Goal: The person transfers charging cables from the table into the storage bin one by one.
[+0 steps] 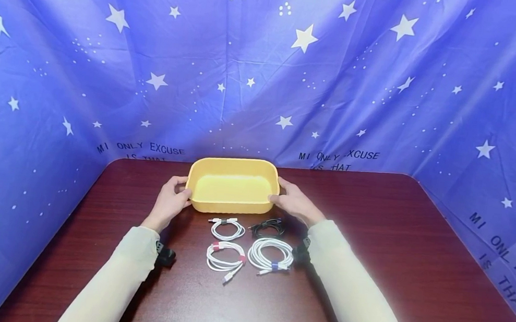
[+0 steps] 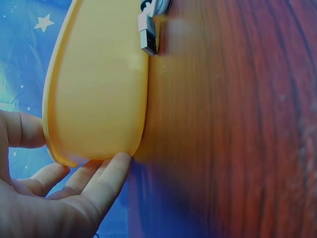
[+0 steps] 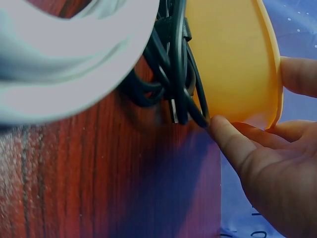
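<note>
A yellow rectangular plastic bin (image 1: 230, 208) with rounded corners sits at the back of the table, its inside bare. At its left end, my left hand (image 1: 170, 200) grips it, thumb and fingers spread on the rim and end wall. My right hand (image 1: 299, 203) holds the opposite end the same way. Right in front of the bin lie a small white coiled cable (image 1: 214, 229) and a black coiled cable (image 1: 257, 231). Nearer to me are a white cable with red straps (image 1: 242, 258) and a thicker white cable with a blue strap (image 1: 253, 257).
The dark red wood-grain table (image 1: 373, 236) has its back edge just behind the bin. A blue curtain (image 1: 229, 74) with white stars hangs around the back and sides. Black wrist cameras (image 1: 165, 256) sit on both sleeves, the right one close to the thicker white coil.
</note>
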`<state>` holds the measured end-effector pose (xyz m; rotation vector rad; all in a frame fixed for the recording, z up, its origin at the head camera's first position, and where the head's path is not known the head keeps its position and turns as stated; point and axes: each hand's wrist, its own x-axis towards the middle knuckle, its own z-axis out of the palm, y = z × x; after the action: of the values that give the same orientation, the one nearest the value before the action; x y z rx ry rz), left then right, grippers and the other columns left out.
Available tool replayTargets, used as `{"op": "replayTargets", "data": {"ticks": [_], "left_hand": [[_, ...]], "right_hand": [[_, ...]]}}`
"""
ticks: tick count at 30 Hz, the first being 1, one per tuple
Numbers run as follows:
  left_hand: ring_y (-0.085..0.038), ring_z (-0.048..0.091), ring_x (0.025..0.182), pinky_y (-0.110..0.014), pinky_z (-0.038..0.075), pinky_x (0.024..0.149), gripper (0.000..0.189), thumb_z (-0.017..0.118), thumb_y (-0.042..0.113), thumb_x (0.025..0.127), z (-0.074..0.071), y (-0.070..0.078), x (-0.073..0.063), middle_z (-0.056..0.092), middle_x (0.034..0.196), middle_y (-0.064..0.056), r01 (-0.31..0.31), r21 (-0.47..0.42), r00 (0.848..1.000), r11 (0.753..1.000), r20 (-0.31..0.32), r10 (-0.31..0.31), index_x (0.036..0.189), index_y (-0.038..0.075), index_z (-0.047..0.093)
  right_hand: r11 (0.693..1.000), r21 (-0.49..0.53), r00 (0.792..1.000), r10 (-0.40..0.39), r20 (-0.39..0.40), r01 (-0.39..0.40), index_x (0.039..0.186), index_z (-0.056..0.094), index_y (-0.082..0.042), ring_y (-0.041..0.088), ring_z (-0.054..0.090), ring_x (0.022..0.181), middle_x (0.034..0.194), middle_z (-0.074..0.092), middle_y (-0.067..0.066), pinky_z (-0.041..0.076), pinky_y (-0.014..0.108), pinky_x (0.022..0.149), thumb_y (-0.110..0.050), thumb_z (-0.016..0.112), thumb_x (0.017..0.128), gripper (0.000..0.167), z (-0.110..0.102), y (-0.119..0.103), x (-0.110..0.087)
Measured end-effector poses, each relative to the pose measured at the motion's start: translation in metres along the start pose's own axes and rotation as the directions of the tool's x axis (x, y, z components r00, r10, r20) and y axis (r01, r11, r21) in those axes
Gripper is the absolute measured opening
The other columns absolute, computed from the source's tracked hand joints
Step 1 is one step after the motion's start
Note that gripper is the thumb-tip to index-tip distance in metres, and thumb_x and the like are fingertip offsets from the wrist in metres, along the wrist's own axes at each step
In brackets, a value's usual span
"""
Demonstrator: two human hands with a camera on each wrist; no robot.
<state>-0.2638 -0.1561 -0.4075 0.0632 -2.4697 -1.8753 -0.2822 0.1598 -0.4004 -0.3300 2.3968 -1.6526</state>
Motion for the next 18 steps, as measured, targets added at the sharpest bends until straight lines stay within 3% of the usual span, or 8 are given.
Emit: {"op": "replayTargets", "data": {"ticks": [18], "left_hand": [[-0.028,0.060,0.097,-0.039,0.052,0.088,0.046,0.046,0.002,0.090,0.0047,-0.0001,-0.0006,0.056,0.116,-0.029,0.003,-0.029,1.000,1.000,0.004,-0.003,0.136,-0.003,0.042]], "right_hand": [[1.000,0.013,1.000,0.026,-0.008,-0.026,0.150,0.026,-0.007,0.023,0.057,0.101,0.124,0.057,0.017,0.047,0.043,0.095,-0.004,0.059,0.087,0.071,-0.0032,0.0013,-0.0043]]}}
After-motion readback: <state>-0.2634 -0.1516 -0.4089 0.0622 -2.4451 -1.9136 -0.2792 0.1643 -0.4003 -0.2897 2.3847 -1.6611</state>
